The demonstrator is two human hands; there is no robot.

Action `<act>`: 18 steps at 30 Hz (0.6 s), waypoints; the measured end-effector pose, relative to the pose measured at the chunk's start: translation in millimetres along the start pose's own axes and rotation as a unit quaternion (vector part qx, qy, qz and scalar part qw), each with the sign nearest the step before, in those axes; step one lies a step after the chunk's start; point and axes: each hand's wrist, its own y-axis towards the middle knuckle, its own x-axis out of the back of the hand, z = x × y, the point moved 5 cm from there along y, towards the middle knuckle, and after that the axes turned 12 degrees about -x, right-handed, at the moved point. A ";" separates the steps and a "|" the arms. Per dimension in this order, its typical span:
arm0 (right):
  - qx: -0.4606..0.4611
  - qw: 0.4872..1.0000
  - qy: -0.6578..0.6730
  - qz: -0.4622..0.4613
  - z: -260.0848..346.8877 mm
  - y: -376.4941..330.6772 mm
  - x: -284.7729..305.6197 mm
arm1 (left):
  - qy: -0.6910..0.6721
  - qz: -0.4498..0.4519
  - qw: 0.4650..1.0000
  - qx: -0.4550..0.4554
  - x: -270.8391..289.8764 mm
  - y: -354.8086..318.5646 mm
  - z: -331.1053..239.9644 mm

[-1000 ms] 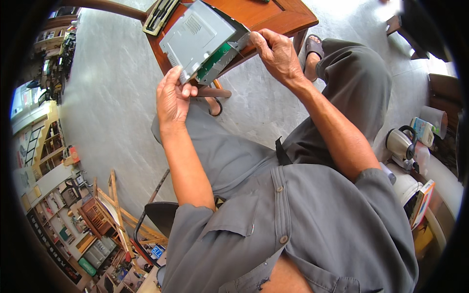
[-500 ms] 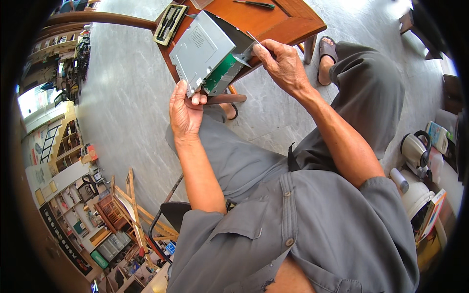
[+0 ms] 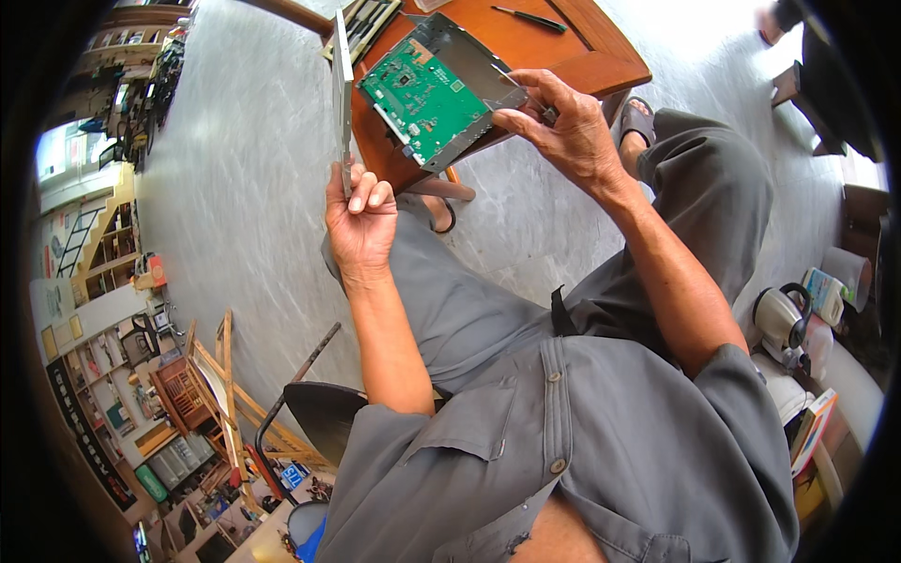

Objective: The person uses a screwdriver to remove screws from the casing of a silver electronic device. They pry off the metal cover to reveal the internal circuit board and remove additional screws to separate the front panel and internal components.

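Grips sheet-metal cover (image 3: 343, 89) near-upright in left hand (image 3: 361, 220), presumably baring green circuit board (image 3: 422, 89) | curls right hand (image 3: 577, 141) at chassis (image 3: 472, 62) edge, likely steadying; cannot tell grip | rests chassis on tabletop's (image 3: 549, 54) near edge

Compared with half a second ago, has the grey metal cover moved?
Yes: judged against the wooden table, the grey metal cover has swung left, uncovering the green circuit board, and now shows nearly edge-on in the left hand.
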 end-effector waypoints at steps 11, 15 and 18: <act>0.051 0.989 -0.109 0.090 7.0 41.1 10.6 | 0.022 0.067 0.997 -0.027 -7.1 4.7 -4.6; 0.062 0.980 -0.162 0.094 3.1 76.0 17.4 | 0.107 0.061 0.992 -0.030 -19.3 14.5 -0.3; 0.074 0.976 -0.176 0.105 -4.5 101.9 20.4 | 0.215 0.093 0.971 -0.049 -37.6 25.7 3.7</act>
